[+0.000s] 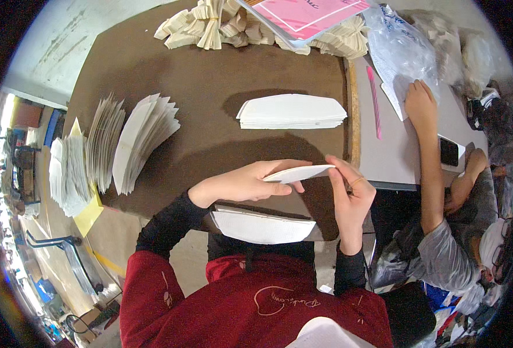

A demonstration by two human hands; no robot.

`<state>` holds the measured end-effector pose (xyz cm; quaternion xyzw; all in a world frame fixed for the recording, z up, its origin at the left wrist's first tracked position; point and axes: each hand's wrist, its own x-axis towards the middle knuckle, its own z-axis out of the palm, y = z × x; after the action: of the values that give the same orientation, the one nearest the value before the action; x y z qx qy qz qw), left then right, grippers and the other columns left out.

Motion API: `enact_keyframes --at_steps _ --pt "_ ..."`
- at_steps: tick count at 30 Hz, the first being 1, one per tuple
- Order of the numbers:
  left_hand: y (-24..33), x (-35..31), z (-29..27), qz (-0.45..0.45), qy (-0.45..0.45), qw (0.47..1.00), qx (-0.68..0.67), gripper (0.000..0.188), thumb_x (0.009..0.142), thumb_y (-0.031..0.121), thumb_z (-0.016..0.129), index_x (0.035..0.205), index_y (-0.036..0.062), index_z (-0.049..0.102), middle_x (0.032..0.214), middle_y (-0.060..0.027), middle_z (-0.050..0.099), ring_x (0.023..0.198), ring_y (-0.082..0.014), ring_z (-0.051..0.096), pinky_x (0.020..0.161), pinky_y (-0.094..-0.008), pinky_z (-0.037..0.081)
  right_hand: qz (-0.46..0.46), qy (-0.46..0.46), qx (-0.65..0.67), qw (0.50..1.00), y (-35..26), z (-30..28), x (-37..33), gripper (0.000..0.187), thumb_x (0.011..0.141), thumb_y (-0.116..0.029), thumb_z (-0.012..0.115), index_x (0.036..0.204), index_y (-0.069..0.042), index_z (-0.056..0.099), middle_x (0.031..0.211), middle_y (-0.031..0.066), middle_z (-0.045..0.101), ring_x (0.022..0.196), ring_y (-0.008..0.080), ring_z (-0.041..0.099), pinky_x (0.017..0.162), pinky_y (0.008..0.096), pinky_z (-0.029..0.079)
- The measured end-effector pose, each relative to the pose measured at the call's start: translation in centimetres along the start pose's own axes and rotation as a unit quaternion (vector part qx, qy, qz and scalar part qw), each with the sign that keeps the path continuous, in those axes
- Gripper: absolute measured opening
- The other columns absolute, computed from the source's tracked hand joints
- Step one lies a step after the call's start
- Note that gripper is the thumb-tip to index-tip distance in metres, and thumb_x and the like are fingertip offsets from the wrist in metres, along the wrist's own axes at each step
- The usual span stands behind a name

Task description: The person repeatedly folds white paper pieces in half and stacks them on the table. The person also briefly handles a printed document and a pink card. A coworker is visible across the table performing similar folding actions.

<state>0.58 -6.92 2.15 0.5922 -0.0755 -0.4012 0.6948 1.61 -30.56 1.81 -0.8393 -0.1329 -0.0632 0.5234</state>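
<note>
Both hands are engaged on one workpiece: a thin, white, curved-edged piece of paper-like material [300,173]. It is raised in front of the person's torso, above the brown-topped desk [210,75]. The left hand [227,184] holds its left part, the thumb along the near side and fingers on the far side. The right hand [354,200] is drawn narrow, thumb and fingertips at the pointed right end. Whether the piece is a single layer or several cannot be told.

A low pile of white, curved pieces with layered edges [262,225] lies at the near edge of the desk, just below the hands. A neat stack of similar white, arched pieces [291,112] lies beyond the hands, its right-hand edges slightly stepped. Fanned white stacks of thin leaves [143,142] stand to the left, well apart from the work.

Assessment of the handling: the two-sided support appears sound. The left hand should carry the body of the piece with light, even pressure, since material this thin likely creases under a hard thumb. The right fingertips should work close to the tip and follow the curve without pulling across it. Edges should be checked for alignment along their full length. Sleeves and wrists should clear the near pile, which could be dragged off the desk.
</note>
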Motion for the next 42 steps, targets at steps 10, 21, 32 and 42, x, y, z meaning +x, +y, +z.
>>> enact_keyframes --at_steps 10,21,32,42 --pt "-2.1 -2.4 -0.6 0.2 0.236 0.778 0.547 0.037 0.09 0.006 0.063 0.127 0.0068 0.062 0.103 -0.0146 0.064 0.099 -0.0342 0.063 0.088 -0.043 0.052 -0.152 -0.118 -0.153 0.969 2.3 1.2 -0.7 0.025 0.088 0.008 0.061 0.109 -0.005 0.061 0.11 0.0152 0.067 0.102 0.0346 0.065 0.091 0.0431 0.053" --pt "5.0 0.4 -5.7 0.234 0.377 0.786 0.431 0.025 0.092 0.009 0.066 0.116 0.0014 0.069 0.105 -0.0117 0.067 0.092 -0.0241 0.066 0.08 -0.0306 0.051 -0.116 -0.034 -0.131 0.984 -0.7 0.2 10.9 0.024 0.09 -0.007 0.061 0.113 -0.003 0.069 0.111 0.0198 0.069 0.102 0.0383 0.063 0.091 0.044 0.048" --pt "3.4 0.4 -5.4 0.191 0.42 0.612 0.642 0.045 0.086 0.023 0.072 0.127 0.0072 0.065 0.134 -0.0134 0.058 0.127 -0.035 0.05 0.108 -0.0444 0.04 -0.176 0.046 -0.266 0.947 1.5 2.5 10.8 0.039 0.086 -0.009 0.07 0.125 -0.006 0.064 0.128 0.0198 0.057 0.119 0.0403 0.053 0.099 0.0488 0.044" --pt "-4.6 -6.7 5.4 0.061 0.118 0.772 0.622 0.084 0.08 0.046 0.075 0.145 0.0019 0.045 0.155 -0.015 0.041 0.142 -0.0337 0.041 0.114 -0.051 0.036 -0.138 -0.377 -0.204 0.893 0.0 -0.8 -6.6 0.08 0.073 -0.023 0.084 0.142 -0.003 0.048 0.149 0.018 0.044 0.137 0.0379 0.044 0.113 0.0481 0.038"
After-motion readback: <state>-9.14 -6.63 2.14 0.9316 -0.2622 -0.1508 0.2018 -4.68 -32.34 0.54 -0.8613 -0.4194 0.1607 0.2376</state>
